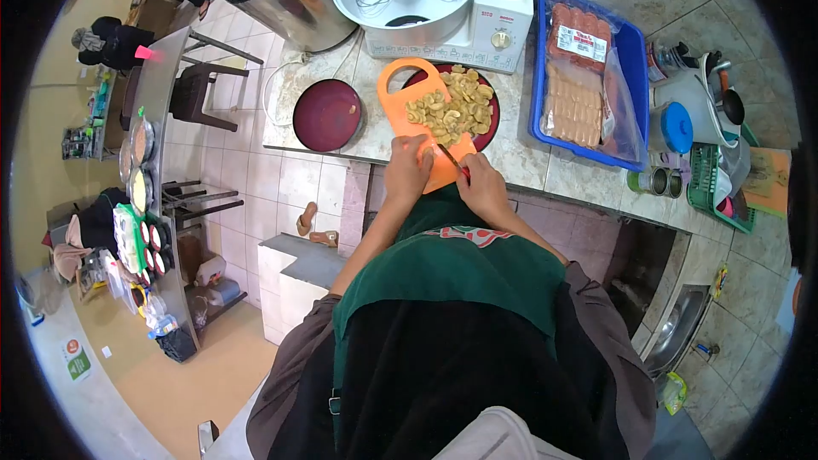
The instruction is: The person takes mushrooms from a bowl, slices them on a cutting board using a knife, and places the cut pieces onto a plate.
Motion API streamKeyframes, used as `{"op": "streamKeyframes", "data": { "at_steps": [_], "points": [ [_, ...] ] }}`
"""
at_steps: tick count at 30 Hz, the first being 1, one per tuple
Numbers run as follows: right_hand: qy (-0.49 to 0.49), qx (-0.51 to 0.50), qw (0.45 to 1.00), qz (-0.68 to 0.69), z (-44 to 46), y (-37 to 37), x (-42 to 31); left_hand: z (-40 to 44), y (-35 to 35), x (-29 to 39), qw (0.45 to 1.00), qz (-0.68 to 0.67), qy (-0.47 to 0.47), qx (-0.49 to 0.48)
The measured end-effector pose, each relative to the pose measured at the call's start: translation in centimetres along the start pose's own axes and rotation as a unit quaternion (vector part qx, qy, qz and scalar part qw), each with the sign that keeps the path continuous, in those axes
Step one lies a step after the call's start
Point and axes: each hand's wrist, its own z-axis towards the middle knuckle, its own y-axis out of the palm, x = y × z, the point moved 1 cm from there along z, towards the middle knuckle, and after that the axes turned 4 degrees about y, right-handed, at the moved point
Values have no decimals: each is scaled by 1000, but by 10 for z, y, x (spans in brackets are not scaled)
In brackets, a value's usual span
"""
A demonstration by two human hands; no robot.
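An orange cutting board [399, 108] lies tilted over a dark red plate [492, 123] at the counter's front edge. Sliced yellowish-brown pieces [456, 106] are heaped on the board and the plate. My left hand [409, 172] is closed at the board's lower left edge, its fingertips pressed together; whatever they hold is too small to name. A small knife with a red handle [464, 174] is in my right hand [484, 186], its blade over the board and pointing up and left. An empty-looking dark red bowl [327, 115] stands to the left, with one small piece on its inner wall.
Behind the board stand a white mixer [501, 13] and a steel container [294, 0]. To the right are a blue tray [538, 111] with packaged sausages, a green basket [704, 172] and a sink [682, 324]. People are at the far left.
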Motion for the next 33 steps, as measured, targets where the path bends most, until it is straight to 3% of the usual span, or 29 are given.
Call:
{"op": "streamKeyframes", "data": {
  "at_steps": [4, 7, 10, 16, 33],
  "points": [
    [10, 2, 1000, 0, -2, 2, 4, 1, 1, -16, 991, -61, 82, -84],
    [16, 7, 1000, 2, -1, 1, 4, 2, 6, -20, 989, -128, 63, -36],
    [9, 10, 1000, 6, -2, 1, 2, 1, 8, -10, 993, -115, -13, 3],
    [-30, 17, 999, 4, -4, 15, 3, -8, 20, -6, 989, -125, -47, 66],
    [-64, -13, 998, 5, 8, 21, 6, -6, 18, -2, 997, -35, 18, 67]
  ]
}}
